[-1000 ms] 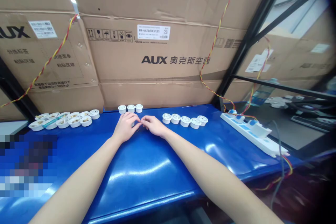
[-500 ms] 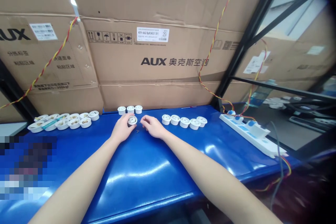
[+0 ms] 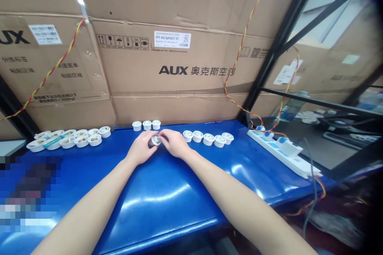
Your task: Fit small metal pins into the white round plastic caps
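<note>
My left hand (image 3: 140,148) is closed around a small round white plastic fitting (image 3: 156,140), its recessed face turned up toward me. The thumb and fingers grip its sides. My right hand (image 3: 174,143) meets it from the right, fingertips pinched together at the fitting's edge; whatever lies between them is too small to make out. Just behind my hands stand three similar white fittings (image 3: 147,125) in a row. Several more white fittings (image 3: 208,139) stand in a line to the right of my right hand.
On the left, white cups (image 3: 68,142) hold small brass-coloured pieces, with a teal tool (image 3: 55,140) lying across them. A white power strip (image 3: 281,155) with plugs lies at the right. Cardboard boxes (image 3: 191,103) back the blue tabletop (image 3: 167,191); a black rack post (image 3: 263,63) rises at right.
My right hand has moved left, its pinched fingertips now at the fitting. The left hand has shifted slightly right with the fitting. Small dark screws seen on the table before are no longer visible.
</note>
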`<act>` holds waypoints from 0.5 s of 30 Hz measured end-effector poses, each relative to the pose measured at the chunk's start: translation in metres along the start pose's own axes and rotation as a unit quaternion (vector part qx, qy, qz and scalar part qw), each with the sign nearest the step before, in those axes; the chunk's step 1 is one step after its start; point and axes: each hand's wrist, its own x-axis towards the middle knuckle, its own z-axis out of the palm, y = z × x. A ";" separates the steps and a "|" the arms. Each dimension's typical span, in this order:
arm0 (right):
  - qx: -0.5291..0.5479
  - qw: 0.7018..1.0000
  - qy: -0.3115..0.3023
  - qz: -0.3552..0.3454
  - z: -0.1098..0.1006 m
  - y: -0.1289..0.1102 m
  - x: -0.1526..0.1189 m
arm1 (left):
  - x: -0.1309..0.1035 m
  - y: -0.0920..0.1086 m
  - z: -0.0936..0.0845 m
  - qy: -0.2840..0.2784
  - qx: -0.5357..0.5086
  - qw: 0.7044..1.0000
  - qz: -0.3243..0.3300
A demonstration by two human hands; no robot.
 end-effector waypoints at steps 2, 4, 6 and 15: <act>-0.013 1.000 -0.006 -0.001 -0.001 0.000 0.000 | 0.000 0.000 0.000 -0.002 0.000 1.000 -0.001; -0.022 1.000 -0.009 -0.004 -0.001 0.000 0.000 | 0.000 0.000 0.000 -0.003 0.004 1.000 -0.002; -0.028 0.999 -0.011 -0.017 -0.002 0.001 0.000 | -0.001 0.000 0.000 -0.007 0.007 1.000 0.000; -0.035 0.998 -0.010 -0.041 0.000 0.005 0.001 | -0.001 -0.001 -0.001 -0.011 -0.002 1.000 0.000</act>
